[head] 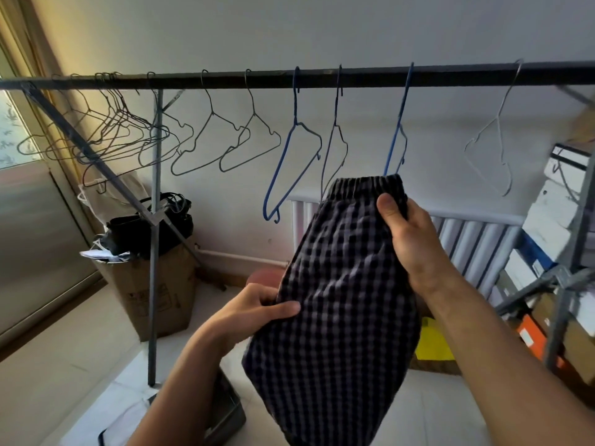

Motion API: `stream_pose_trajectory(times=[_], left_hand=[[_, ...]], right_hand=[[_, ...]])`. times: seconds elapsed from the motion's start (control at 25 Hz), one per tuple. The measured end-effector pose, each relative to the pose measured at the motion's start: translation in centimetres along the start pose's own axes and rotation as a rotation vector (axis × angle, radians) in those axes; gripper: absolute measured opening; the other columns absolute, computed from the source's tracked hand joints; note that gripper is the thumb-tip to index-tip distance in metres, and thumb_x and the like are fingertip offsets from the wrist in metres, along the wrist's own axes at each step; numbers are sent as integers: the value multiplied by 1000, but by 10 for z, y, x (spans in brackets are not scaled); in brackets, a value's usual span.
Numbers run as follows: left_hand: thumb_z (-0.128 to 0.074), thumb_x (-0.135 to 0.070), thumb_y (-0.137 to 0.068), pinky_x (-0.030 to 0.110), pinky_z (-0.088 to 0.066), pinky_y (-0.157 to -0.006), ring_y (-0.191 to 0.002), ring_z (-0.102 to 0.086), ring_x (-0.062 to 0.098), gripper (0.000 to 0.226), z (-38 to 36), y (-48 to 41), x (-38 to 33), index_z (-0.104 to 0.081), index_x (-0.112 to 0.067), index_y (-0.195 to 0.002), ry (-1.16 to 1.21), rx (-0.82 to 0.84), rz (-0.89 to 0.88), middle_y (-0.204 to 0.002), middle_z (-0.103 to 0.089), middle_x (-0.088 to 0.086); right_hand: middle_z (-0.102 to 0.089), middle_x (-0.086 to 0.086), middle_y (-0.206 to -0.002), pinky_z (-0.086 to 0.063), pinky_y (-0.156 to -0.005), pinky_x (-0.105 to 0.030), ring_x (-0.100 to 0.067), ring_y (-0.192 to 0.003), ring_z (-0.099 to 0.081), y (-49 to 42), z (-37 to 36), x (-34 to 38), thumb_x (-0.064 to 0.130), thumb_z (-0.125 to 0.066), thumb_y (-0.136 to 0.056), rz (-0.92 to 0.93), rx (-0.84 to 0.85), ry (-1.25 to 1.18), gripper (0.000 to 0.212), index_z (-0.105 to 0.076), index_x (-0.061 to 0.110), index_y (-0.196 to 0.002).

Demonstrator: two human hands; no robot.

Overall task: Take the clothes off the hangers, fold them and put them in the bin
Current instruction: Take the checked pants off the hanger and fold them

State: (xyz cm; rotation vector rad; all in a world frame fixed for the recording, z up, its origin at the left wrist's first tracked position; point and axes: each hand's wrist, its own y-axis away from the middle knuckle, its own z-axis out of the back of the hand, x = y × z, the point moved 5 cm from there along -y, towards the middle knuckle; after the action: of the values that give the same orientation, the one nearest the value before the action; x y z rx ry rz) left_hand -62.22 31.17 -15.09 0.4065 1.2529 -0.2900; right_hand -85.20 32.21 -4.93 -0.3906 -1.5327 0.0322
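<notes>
A dark clothes rail [225, 79] spans the room, hung with bare wire hangers [211, 112]. Below it, checked shorts [341, 300] hang in mid-air. The right hand [409, 239] grips the elastic waistband just under a blue hanger [398, 123], and the left hand [257, 312] pinches the left edge lower down.

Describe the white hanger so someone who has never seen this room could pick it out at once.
Find the dark rail running across the top. Follow it to the far right, past the right hand gripping the checked garment. The white hanger hangs there bare, the only pale one; its neighbours are blue or dark grey.
</notes>
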Motion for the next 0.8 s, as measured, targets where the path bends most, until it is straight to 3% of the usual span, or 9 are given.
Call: stream_pose_trajectory(times=[0.12,0.2,0.32,0.4,0.48,0.56,0.68,0.8], left_hand=[[-60,-30,-90,29,-53,-83,-96,-68,24,36,-1,5,9,-69,2,-106,160,27,-43,-106,-72,14],[-52,-23,-96,35,-54,-91,-105,-66,29,33,-4,4,10,-66,1,-114,358,2,-58,-116,-69,19],[-49,-21,-96,37,-55,-93,-104,-67,29,35,-8,4,1,-64,2,-119,554,-31,-81,-118,-67,22],[-51,-22,-95,34,-58,-86,-95,-70,26,34,-5,3,-5,-65,3,-114,609,-64,-85,-111,-70,21],[-55,-24,-91,31,-60,-75,-86,-72,23,32,0,2,-9,-67,1,-105,650,-103,-80,-101,-72,18],[-65,-29,-83,31,-60,-72,-83,-71,22,32,7,3,-12,-67,-2,-102,721,-118,-70,-100,-69,17],[-93,-31,-55,39,-60,-75,-93,-71,26,64,17,16,-14,-70,-13,-112,804,43,-115,-112,-69,15],[-96,-11,-39,41,-59,-70,-95,-71,33,92,26,31,-11,-62,-18,-124,672,129,-81,-114,-70,17]], right_hand=[[-72,-3,-108,-50,-98,-43,-21,-102,-68,-7,18,-14,57,-57,-87,-192,-79,-101,52,-65,13,-112],[-71,-12,-113,-49,-98,-47,-29,-105,-68,-3,19,-29,56,-68,-78,-362,34,-352,63,-63,7,-118],[-66,-20,-121,-54,-91,-43,-32,-110,-65,11,16,-40,35,-88,-61,-432,251,-637,71,-65,0,-118],[-66,-23,-119,-58,-81,-40,-33,-106,-67,20,13,-49,23,-95,-49,-470,354,-585,78,-64,-3,-116],[-65,-24,-120,-57,-86,-42,-35,-107,-66,25,7,-61,13,-84,-66,-504,402,-433,61,-60,-3,-120],[-65,-22,-122,-54,-90,-44,-33,-106,-66,26,3,-69,9,-69,-77,-538,347,-330,47,-59,-1,-122],[-68,-14,-118,-52,-90,-42,-28,-106,-67,28,-3,-71,15,-65,-81,-556,345,-390,45,-59,5,-125],[-68,-9,-120,-55,-91,-42,-27,-110,-66,33,-10,-61,5,-71,-79,-466,550,-282,51,-57,15,-127]])
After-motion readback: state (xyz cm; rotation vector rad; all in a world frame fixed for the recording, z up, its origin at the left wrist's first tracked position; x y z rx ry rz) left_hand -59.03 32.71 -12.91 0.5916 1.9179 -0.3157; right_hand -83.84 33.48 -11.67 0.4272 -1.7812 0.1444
